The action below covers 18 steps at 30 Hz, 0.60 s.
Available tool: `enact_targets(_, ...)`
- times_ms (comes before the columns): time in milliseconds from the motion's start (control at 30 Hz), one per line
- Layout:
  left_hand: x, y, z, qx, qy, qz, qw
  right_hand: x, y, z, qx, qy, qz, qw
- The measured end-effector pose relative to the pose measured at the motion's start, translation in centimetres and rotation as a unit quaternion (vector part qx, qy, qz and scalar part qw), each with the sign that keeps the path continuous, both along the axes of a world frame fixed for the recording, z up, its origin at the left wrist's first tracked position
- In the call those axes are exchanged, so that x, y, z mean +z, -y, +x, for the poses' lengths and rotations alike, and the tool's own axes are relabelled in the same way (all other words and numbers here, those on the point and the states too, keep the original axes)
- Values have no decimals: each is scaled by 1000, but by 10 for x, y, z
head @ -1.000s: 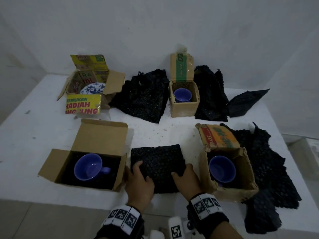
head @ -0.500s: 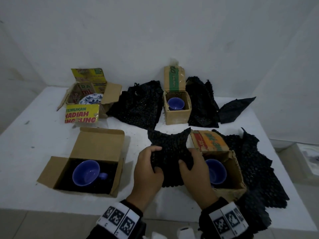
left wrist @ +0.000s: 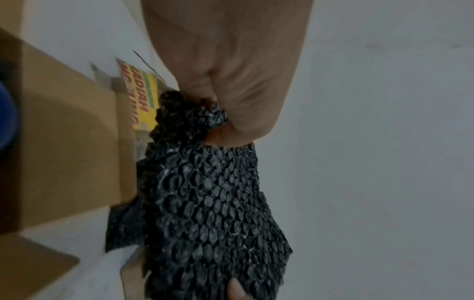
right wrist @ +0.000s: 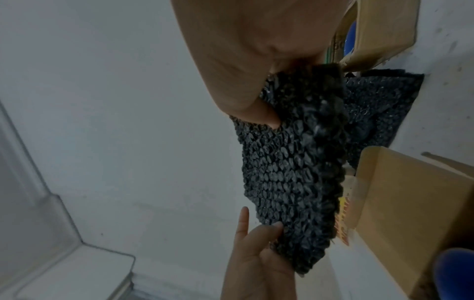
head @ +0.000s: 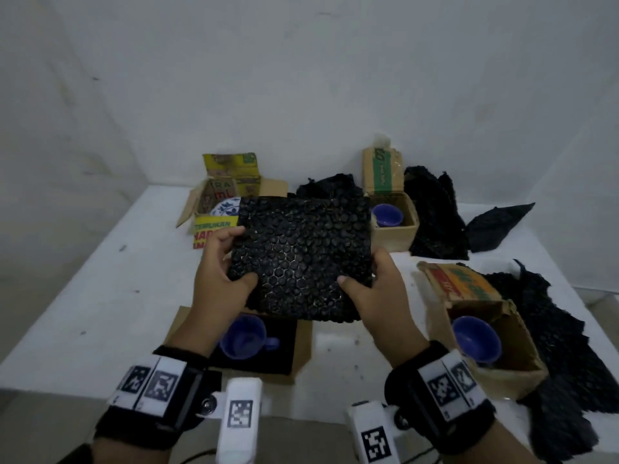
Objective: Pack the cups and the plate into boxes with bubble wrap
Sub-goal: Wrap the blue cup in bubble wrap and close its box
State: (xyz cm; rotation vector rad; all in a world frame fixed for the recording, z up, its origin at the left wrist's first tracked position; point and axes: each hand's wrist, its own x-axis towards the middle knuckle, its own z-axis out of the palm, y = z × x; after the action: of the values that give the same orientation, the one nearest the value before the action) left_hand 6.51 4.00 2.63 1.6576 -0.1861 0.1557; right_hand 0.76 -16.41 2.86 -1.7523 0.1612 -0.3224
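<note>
Both hands hold a black bubble wrap sheet [head: 301, 256] up flat above the table. My left hand [head: 222, 274] grips its left edge, thumb on top; my right hand [head: 371, 289] grips its right edge. The wrist views show the same bubble wrap sheet [left wrist: 212, 203] [right wrist: 295, 166] pinched between thumb and fingers. Below it a blue cup [head: 246, 336] lies in the near left box [head: 303, 343] on black wrap. Another blue cup [head: 475, 339] sits in the near right box [head: 522, 366], a third blue cup [head: 388, 215] in the far box [head: 395, 234]. The blue-white plate [head: 225, 209] shows in the yellow box [head: 211, 229].
Loose black bubble wrap [head: 435, 216] lies around the far box, and more black bubble wrap [head: 562, 336] lies along the table's right edge. The white table [head: 100, 296] meets white walls behind and left. Its front edge is near my wrists.
The sheet lay flat on the table between the two near boxes; both hands took hold of it, lifted it and spread it out, now over the near left box.
</note>
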Motion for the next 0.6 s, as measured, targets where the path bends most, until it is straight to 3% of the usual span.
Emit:
enact_targets(300,-70,-77,12,-4,-105,64,992,-52,-73,14,46,-99,-165,980)
enact_targets(400,-88,-87,11,-20,-121,95,988,-70,-87,12,43,-86,-231,968)
enact_targets(533,-106,-100,13,-35,-123,130,983,-86,-101,11,101,-146,-320,931)
enact_targets(600,-110,-104,12,-43,-118,161,979,-93,-107,10,70,-140,-382,911)
